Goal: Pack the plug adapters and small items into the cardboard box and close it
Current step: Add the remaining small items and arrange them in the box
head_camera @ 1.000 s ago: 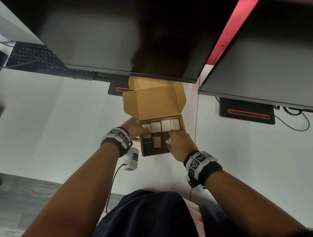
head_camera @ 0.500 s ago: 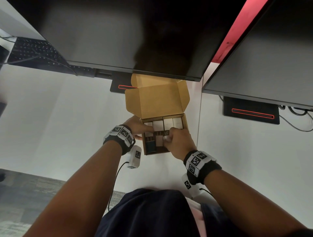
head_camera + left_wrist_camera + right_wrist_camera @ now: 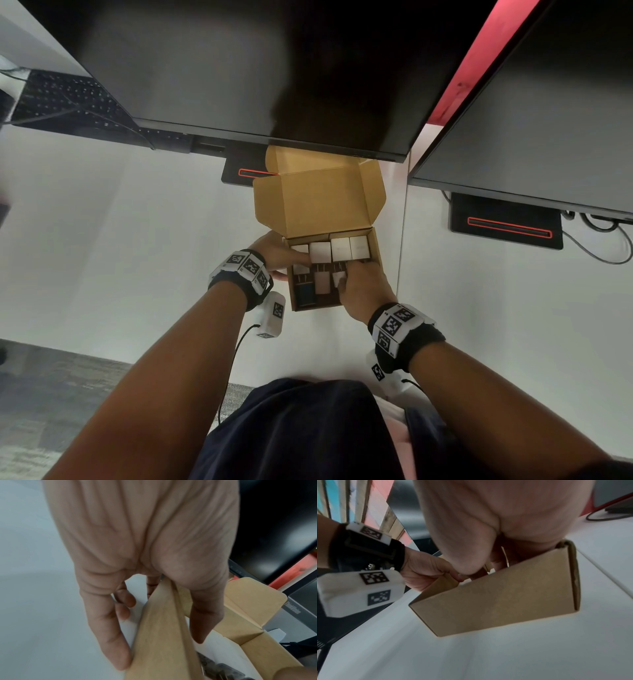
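A: Seating that last small white adapter is the job now — the cardboard box sits on the white desk just in front of the person, lid flap standing open toward the monitor, with four white plug adapters in a row along the far wall.

B: And the hands?

A: The right hand has its fingers curled down inside the box, pinching that white piece near the middle. The left hand braces the left wall, thumb inside, fingers straight down the outside.

B: How would you do it well?

A: Lower the piece straight into the gap beside the beige item and the blue one (prongs look to be facing the near side, though that is hard to tell). Keep the wall braced so the box does not skid — I judge a tilted piece would stop the lid shutting flat.

B: Anything changed from a second ago?

A: Little. The box and both hands hold much the same places; the right hand has worked slightly deeper and toward the centre, and the camera has shifted a touch.
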`<move>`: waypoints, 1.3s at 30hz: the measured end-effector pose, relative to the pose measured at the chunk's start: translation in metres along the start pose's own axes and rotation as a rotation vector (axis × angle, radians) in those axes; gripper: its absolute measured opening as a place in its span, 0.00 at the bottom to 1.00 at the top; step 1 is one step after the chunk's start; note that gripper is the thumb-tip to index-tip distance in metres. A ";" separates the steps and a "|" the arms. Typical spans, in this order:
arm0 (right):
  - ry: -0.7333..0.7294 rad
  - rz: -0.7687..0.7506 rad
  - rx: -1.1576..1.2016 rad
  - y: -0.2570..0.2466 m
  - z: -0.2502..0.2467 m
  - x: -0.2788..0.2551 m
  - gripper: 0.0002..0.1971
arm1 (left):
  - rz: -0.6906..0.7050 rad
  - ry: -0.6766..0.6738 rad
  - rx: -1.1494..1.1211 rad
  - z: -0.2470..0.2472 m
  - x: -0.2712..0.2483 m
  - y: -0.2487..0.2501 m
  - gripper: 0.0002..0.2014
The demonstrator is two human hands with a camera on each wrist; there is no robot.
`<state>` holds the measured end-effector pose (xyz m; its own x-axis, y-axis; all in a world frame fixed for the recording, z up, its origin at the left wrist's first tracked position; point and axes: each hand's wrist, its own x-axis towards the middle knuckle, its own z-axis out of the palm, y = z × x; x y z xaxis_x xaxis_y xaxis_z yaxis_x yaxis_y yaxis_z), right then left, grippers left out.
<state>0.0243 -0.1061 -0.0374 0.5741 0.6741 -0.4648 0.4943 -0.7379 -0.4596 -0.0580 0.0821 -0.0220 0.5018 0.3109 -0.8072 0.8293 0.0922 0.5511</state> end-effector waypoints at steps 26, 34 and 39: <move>0.042 -0.065 0.054 0.007 -0.002 0.001 0.10 | -0.030 0.275 0.102 0.017 0.018 -0.007 0.23; 0.036 -0.202 -0.077 0.000 -0.007 0.003 0.21 | -0.070 0.090 0.005 0.005 0.020 -0.011 0.26; 0.024 -0.251 -0.356 -0.008 -0.006 0.007 0.19 | -0.071 0.077 -0.006 0.000 0.029 -0.019 0.27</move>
<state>0.0280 -0.0960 -0.0328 0.4204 0.8363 -0.3519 0.8122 -0.5197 -0.2648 -0.0590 0.0892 -0.0554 0.4209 0.3756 -0.8257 0.8607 0.1220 0.4942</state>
